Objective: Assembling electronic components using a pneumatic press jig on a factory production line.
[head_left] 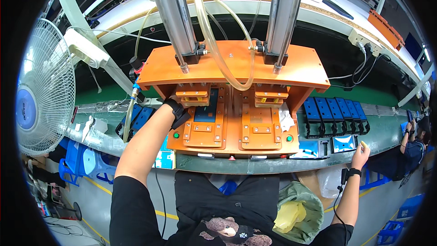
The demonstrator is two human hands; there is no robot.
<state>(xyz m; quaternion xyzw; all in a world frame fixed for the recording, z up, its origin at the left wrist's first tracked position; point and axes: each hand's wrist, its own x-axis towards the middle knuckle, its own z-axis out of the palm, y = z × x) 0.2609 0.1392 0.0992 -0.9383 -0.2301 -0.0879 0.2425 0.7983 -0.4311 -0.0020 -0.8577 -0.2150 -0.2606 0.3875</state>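
Observation:
My left hand point(175, 102) reaches into the left bay of an orange press point(232, 59). Its fingers are hidden by the wrist strap and the press head. Beside it, a blue panel point(207, 111) lies in the left fixture point(204, 130). The right fixture point(260, 130) holds no blue panel that I can see. Off to the right, my right hand point(360, 156) hangs by the table's front edge, fingers curled and one tip pointing up, yellowish. Whatever it holds, if anything, is too small to make out. Near it lies a black-framed part with a blue-and-white face point(344, 143).
Several blue panels in black frames point(334, 114) stand in a row at right; more point(142, 117) lie left of the press. Two cylinders point(173, 13) and hoses rise above it. A fan point(45, 86) stands far left, a lined bin point(298, 214) below. A co-worker point(416, 148) sits far right.

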